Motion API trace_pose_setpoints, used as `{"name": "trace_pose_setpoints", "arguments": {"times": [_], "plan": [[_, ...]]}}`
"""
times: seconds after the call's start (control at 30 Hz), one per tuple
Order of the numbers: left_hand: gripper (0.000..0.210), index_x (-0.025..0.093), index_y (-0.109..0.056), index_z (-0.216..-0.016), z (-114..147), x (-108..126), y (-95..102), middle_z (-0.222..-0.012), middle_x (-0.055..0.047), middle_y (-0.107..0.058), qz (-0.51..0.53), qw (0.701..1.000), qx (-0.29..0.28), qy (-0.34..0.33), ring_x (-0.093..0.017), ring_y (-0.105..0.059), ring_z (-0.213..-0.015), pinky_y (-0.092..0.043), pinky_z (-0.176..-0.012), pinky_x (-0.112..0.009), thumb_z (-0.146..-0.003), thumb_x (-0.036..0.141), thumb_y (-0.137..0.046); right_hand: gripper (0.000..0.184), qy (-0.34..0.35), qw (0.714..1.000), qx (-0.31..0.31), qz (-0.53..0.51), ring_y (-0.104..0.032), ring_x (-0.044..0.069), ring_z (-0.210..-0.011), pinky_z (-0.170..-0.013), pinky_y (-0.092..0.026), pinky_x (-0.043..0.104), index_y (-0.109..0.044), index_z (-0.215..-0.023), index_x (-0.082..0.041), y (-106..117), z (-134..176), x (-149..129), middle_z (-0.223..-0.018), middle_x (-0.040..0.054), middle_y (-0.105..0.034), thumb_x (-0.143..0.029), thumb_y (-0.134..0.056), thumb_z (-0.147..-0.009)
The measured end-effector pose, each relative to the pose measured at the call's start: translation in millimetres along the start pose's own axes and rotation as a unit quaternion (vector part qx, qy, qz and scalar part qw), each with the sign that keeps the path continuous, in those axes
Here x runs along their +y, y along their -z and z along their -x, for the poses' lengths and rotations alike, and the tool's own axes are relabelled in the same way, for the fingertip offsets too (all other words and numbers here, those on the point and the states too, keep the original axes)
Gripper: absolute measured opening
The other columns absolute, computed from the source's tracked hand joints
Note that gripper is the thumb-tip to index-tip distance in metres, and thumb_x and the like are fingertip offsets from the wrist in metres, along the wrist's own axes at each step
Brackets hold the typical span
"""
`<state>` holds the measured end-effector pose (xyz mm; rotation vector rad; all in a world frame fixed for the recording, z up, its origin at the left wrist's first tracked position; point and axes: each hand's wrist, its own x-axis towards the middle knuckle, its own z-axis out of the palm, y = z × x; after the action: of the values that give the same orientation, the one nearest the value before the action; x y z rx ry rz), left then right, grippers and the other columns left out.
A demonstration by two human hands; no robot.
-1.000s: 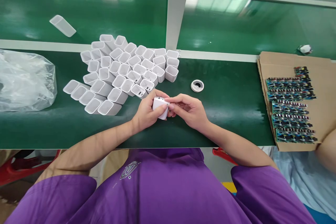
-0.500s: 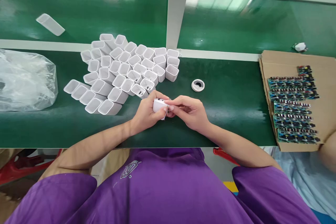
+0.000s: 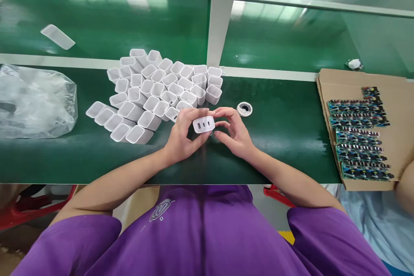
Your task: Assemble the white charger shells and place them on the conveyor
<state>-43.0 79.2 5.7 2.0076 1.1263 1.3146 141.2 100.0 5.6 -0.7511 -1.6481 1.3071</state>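
A white charger housing point(image 3: 203, 125) is held above the bench, its end face with several dark port openings turned up toward me. My left hand point(image 3: 183, 136) is closed around its left side, fingers along the top and thumb below. My right hand point(image 3: 235, 133) steadies the right end, with curled fingertips at the upper right edge and the thumb close to the lower corner. A small dark metallic bit shows under that corner, too small to name. Just beyond my hands stand many white open-ended housings point(image 3: 148, 120) in a cluster, a few with port openings visible inside.
A roll of tape point(image 3: 244, 109) lies right of my hands. Circuit boards point(image 3: 360, 152) sit in rows on cardboard point(image 3: 396, 138) at right, beside another person's arm point(image 3: 406, 187). A clear plastic bag point(image 3: 39, 103) lies at left. One housing point(image 3: 58, 37) lies farther back, near a post point(image 3: 221, 17).
The charger housing has been turned so its port face points up at me. My right fingers have loosened from a tight pinch and spread along its right end. The view has shifted slightly.
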Motion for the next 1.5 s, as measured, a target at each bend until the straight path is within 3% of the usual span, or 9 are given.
{"name": "trace_pose_setpoints", "arguments": {"times": [0.17, 0.5, 0.67, 0.77, 0.97, 1.1, 1.23, 1.33, 1.5], "plan": [[0.036, 0.023, -0.056, -0.112, 0, 2, 0.4, -0.111, -0.007, -0.067, 0.011, 1.0, 0.021, 0.008, -0.02, -0.058, -0.104, -0.049, -0.088, -0.035, -0.079, 0.021, -0.071, 0.04, 0.005, 0.998, -0.018, 0.068, -0.055, 0.019, -0.117, -0.089, -0.055, 0.035, -0.042, -0.119, -0.027, -7, 1, 5, -0.127, 0.008, -0.05, -0.027, -0.063, -0.085], [0.036, 0.021, -0.052, -0.115, -3, 1, -6.0, -0.115, -0.007, -0.059, 0.299, 0.923, -0.017, 0.241, -0.016, -0.064, -0.097, -0.059, -0.08, -0.029, -0.085, 0.036, -0.066, 0.043, 0.148, 0.942, 0.102, 0.285, -0.056, 0.023, -0.11, -0.072, -0.06, 0.032, -0.051, -0.12, -0.028, 17, -9, -11, -0.119, 0.0087, -0.052, -0.029, -0.069, -0.081], [0.031, 0.02, -0.056, -0.114, -2, -1, -3.6, -0.103, -0.006, -0.061, 0.244, 0.935, -0.049, 0.252, -0.014, -0.065, -0.088, -0.059, -0.08, -0.031, -0.089, 0.038, -0.059, 0.059, 0.042, 0.914, 0.146, 0.377, -0.061, 0.02, -0.094, -0.069, -0.059, 0.032, -0.041, -0.13, -0.023, 88, -83, 4, -0.124, 0.0107, -0.054, -0.03, -0.067, -0.078], [0.027, 0.018, -0.059, -0.108, -2, -4, -4.1, -0.1, -0.006, -0.061, 0.197, 0.95, -0.052, 0.235, -0.014, -0.064, -0.088, -0.059, -0.074, -0.027, -0.088, 0.037, -0.058, 0.049, -0.03, 0.865, 0.171, 0.47, -0.06, 0.021, -0.099, -0.089, -0.055, 0.039, -0.047, -0.121, -0.015, 121, -140, 26, -0.123, 0.0137, -0.055, -0.02, -0.064, -0.075], [0.024, 0.017, -0.062, -0.101, -4, -6, -3.1, -0.1, -0.007, -0.063, 0.167, 0.961, -0.044, 0.214, -0.013, -0.064, -0.083, -0.058, -0.069, -0.025, -0.088, 0.036, -0.055, 0.038, -0.077, 0.847, 0.159, 0.502, -0.059, 0.027, -0.101, -0.097, -0.049, 0.048, -0.057, -0.111, -0.015, 123, -192, 48, -0.113, 0.0134, -0.058, -0.011, -0.06, -0.073], [0.024, 0.016, -0.061, -0.102, -5, -4, -1.6, -0.098, -0.007, -0.063, 0.192, 0.956, -0.035, 0.22, -0.013, -0.063, -0.082, -0.059, -0.069, -0.025, -0.089, 0.036, -0.054, 0.031, -0.005, 0.852, 0.149, 0.502, -0.055, 0.027, -0.107, -0.098, -0.047, 0.047, -0.061, -0.111, -0.016, 105, -171, 37, -0.112, 0.0146, -0.058, -0.017, -0.059, -0.08], [0.02, 0.016, -0.058, -0.099, -6, -3, -2.5, -0.09, -0.004, -0.063, 0.227, 0.944, -0.013, 0.237, -0.011, -0.064, -0.077, -0.058, -0.069, -0.025, -0.09, 0.034, -0.054, 0.021, 0.153, 0.892, 0.012, 0.424, -0.057, 0.017, -0.081, -0.065, -0.053, 0.029, -0.064, -0.101, -0.021, 80, -122, 19, -0.095, 0.0067, -0.059, -0.034, -0.052, -0.092], [0.018, 0.017, -0.056, -0.096, -5, -4, -3.1, -0.09, -0.003, -0.062, 0.25, 0.937, 0.008, 0.245, -0.011, -0.064, -0.076, -0.058, -0.068, -0.024, -0.09, 0.034, -0.055, 0.022, 0.155, 0.871, -0.076, 0.46, -0.056, 0.016, -0.079, -0.058, -0.049, 0.026, -0.066, -0.094, -0.023, 63, -91, 14, -0.099, 0.0064, -0.057, -0.042, -0.058, -0.089], [0.029, 0.016, -0.061, -0.088, -8, -4, -1.1, -0.084, -0.003, -0.062, 0.257, 0.932, 0.0, 0.255, -0.012, -0.063, -0.074, -0.057, -0.067, -0.024, -0.089, 0.044, -0.056, 0.018, 0.185, 0.834, -0.069, 0.515, -0.058, 0.015, -0.078, -0.064, -0.051, 0.028, -0.063, -0.083, -0.022, 52, -62, 7, -0.101, 0.0072, -0.059, -0.033, -0.053, -0.094]]}}
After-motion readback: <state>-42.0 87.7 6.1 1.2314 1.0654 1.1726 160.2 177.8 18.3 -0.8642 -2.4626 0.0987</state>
